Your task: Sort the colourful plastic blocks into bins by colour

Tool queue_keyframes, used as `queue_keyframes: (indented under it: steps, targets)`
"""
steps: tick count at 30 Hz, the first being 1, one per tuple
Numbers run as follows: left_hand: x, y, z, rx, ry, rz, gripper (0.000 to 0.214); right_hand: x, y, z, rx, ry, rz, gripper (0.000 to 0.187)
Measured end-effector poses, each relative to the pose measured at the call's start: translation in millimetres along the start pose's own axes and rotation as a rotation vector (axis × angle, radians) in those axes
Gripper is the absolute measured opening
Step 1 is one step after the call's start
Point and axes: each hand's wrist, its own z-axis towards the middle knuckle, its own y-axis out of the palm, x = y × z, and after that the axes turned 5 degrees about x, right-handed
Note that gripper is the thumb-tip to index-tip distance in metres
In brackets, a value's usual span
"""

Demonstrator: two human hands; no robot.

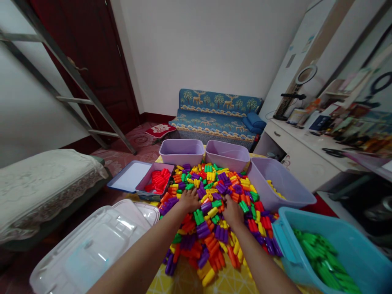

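Note:
A wide heap of plastic tube-shaped building pieces [202, 230] in red, orange, yellow, green and purple covers the table. My left hand [190, 200] rests on the middle of the heap, its fingers spread over the pieces. To its right, my right hand [233, 211] reaches in among the pieces, fingers apart and their tips partly hidden. Nothing is visibly held in either hand. Purple pieces [223, 188] lie just beyond my right fingers. Left of the heap, an open tin [143, 192] holds red pieces [159, 181].
Two lilac bins [182, 158] [228, 161] stand at the back. A third lilac bin [263, 192] at right holds yellow pieces. In front of it, a blue bin [288, 245] contains green pieces. Clear plastic lids [92, 241] lie at left. A patterned sofa [211, 120] stands beyond.

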Motion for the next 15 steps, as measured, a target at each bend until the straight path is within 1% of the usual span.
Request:
queue_keyframes:
  steps: [2, 4, 6, 7, 8, 9, 11, 13, 15]
  targets:
    - [2.0, 0.0, -0.2, -0.011, -0.012, 0.014, 0.053, 4.5, 0.8, 0.8, 0.047, 0.008, 0.132, 0.012]
    - [3.3, 0.1, -0.9, -0.009, -0.017, 0.021, 0.053, 5.3, -1.3, 1.5, 0.178, 0.025, 0.283, 0.013]
    - [3.6, 0.8, -1.5, -0.003, -0.019, 0.022, 0.053, -0.5, -6.2, 2.7, 0.34, 0.031, 0.413, 0.017]
    - [3.4, 1.3, -1.6, 0.0, -0.018, 0.022, 0.053, -6.2, -9.3, 4.0, 0.397, 0.012, 0.457, 0.019]
    - [3.1, 1.8, -1.8, 0.004, -0.016, 0.022, 0.053, -13.4, -12.4, 6.0, 0.426, -0.027, 0.481, 0.021]
    - [2.7, 2.1, -2.0, 0.009, -0.012, 0.022, 0.053, -21.6, -15.3, 8.8, 0.427, -0.079, 0.479, 0.022]
    - [2.2, 1.8, -2.5, 0.023, -0.001, 0.024, 0.054, -39.1, -19.9, 16.7, 0.37, -0.193, 0.399, 0.027]
    - [2.0, -0.1, -3.5, 0.031, 0.007, 0.024, 0.053, -54.6, -22.4, 26.4, 0.257, -0.274, 0.24, 0.039]
    - [2.3, -3.0, -4.8, 0.033, 0.008, 0.021, 0.051, -65.5, -23.2, 35.6, 0.128, -0.314, 0.053, 0.05]
